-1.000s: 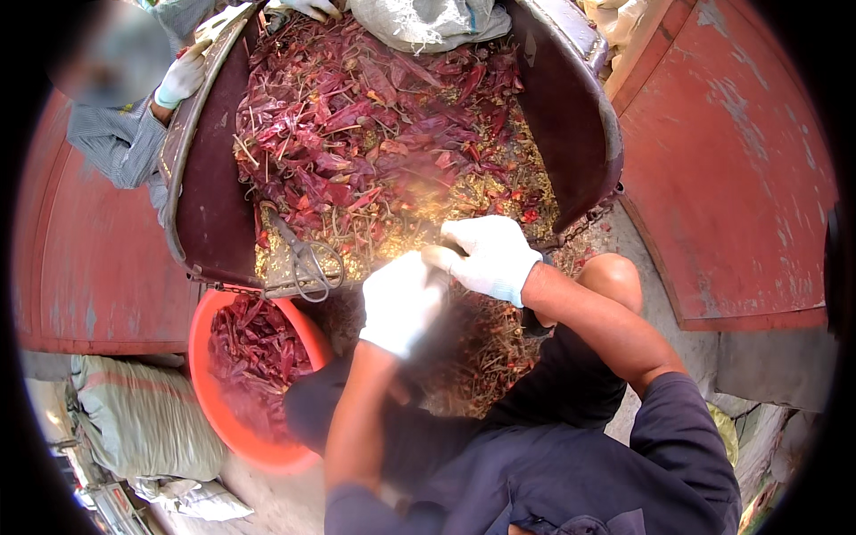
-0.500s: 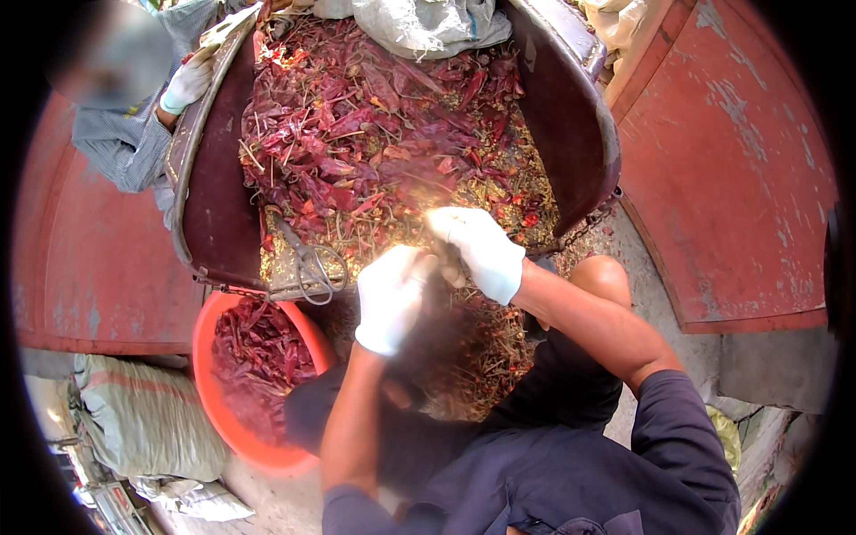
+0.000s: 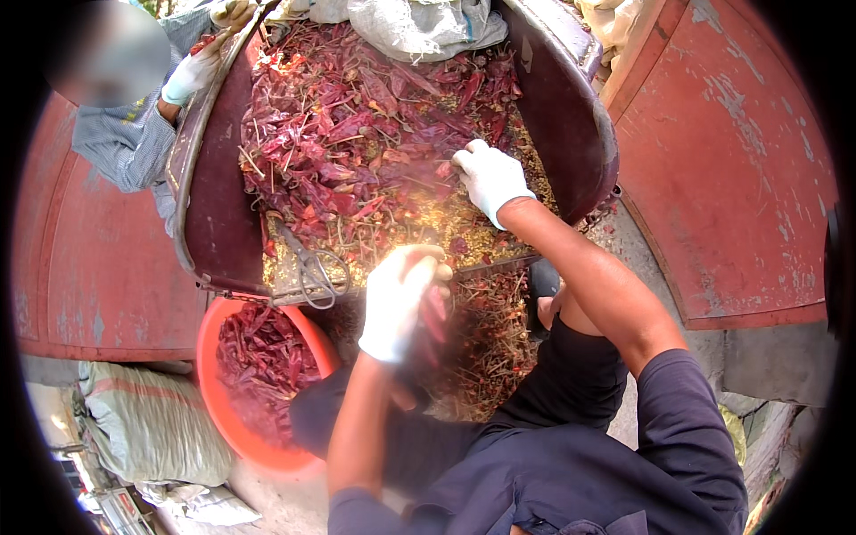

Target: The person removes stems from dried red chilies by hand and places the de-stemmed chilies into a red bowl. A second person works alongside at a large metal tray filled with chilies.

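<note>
My gloved right hand [image 3: 487, 176] reaches into the heap of dried red chillies [image 3: 339, 134] in a large dark metal bin [image 3: 571, 107], fingers curled; what they pinch is unclear. Lower down, at the bin's front edge, my gloved left hand [image 3: 400, 294] curls round dried red chilli pieces [image 3: 432, 316], partly blurred. Yellow seeds and stalks [image 3: 473, 223] lie among the chillies. Scissors [image 3: 316, 276] rest at the bin's front left. An orange tub [image 3: 214, 374] of dried chillies stands below on the left.
A co-worker's gloved hand [image 3: 192, 71] is at the bin's left rim. A white sack [image 3: 428, 27] lies at its back. Red metal panels [image 3: 731, 178] flank the bin. Stuffed sacks [image 3: 147, 419] sit at lower left. Stalks and scraps [image 3: 486, 339] lie beneath my hands.
My right hand has moved away from my left, up and forward into the chilli heap. Red pieces now show at my left hand's fingers.
</note>
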A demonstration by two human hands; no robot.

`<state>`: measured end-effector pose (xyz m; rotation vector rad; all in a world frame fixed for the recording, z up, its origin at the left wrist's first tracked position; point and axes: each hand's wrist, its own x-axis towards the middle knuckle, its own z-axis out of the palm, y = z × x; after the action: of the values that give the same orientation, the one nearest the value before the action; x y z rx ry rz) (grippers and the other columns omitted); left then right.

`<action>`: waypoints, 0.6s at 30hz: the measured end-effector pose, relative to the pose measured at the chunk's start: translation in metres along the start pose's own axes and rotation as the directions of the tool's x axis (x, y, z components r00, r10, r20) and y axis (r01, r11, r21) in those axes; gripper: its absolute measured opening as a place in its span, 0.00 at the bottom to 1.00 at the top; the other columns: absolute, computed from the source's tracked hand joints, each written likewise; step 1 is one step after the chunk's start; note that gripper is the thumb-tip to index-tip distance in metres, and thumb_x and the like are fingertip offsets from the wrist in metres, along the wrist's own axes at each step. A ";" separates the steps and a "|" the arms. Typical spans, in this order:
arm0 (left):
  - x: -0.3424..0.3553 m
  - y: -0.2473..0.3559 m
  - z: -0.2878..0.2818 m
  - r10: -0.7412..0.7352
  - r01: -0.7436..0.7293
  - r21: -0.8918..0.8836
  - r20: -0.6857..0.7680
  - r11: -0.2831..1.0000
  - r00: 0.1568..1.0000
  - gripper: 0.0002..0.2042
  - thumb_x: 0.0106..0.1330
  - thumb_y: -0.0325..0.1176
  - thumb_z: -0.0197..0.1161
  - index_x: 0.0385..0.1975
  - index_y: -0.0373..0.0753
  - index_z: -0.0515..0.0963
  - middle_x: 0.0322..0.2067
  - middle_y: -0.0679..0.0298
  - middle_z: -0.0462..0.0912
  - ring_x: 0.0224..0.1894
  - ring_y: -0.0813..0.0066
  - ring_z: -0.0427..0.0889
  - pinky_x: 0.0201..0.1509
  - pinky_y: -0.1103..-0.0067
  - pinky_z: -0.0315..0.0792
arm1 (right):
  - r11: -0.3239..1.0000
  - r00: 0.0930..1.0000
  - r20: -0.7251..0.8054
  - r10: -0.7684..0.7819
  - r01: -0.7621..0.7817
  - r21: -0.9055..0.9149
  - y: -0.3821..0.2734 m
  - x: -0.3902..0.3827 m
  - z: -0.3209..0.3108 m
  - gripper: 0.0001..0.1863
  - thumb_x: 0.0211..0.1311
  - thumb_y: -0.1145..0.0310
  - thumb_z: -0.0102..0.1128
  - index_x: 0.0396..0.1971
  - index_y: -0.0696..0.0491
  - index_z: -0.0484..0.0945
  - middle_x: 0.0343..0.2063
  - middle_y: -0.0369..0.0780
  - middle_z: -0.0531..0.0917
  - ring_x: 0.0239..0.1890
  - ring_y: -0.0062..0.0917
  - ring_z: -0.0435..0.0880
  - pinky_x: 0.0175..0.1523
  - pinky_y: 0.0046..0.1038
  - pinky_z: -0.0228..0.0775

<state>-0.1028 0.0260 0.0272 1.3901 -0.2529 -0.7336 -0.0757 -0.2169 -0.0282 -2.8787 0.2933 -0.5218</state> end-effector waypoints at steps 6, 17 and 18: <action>0.012 -0.011 -0.011 0.135 -0.134 0.074 -0.013 0.988 0.991 0.12 0.73 0.28 0.54 0.51 0.31 0.76 0.38 0.58 0.85 0.32 0.78 0.83 0.34 0.84 0.77 | 0.996 0.996 0.048 0.074 -0.076 0.048 -0.005 -0.012 -0.012 0.08 0.63 0.67 0.57 0.40 0.52 0.76 0.43 0.48 0.79 0.42 0.46 0.83 0.48 0.43 0.75; 0.021 0.002 0.003 0.364 -0.273 0.412 -0.160 0.869 0.918 0.15 0.68 0.29 0.63 0.52 0.32 0.79 0.39 0.65 0.85 0.38 0.83 0.79 0.45 0.83 0.73 | 0.348 0.848 0.521 0.099 -0.520 0.780 -0.035 -0.041 -0.064 0.17 0.71 0.61 0.55 0.46 0.62 0.74 0.34 0.42 0.83 0.34 0.24 0.84 0.38 0.27 0.79; 0.023 -0.001 0.003 0.442 -0.331 0.496 -0.123 0.803 0.888 0.15 0.68 0.30 0.64 0.53 0.32 0.79 0.41 0.64 0.85 0.41 0.81 0.80 0.48 0.82 0.74 | 0.315 0.843 0.536 0.043 -0.521 0.793 -0.040 -0.046 -0.062 0.16 0.72 0.62 0.55 0.46 0.62 0.74 0.34 0.42 0.83 0.34 0.24 0.84 0.39 0.28 0.79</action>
<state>-0.0870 0.0095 0.0213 1.7900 -0.5384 -0.1553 -0.1341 -0.1775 0.0235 -1.6336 0.3002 0.0758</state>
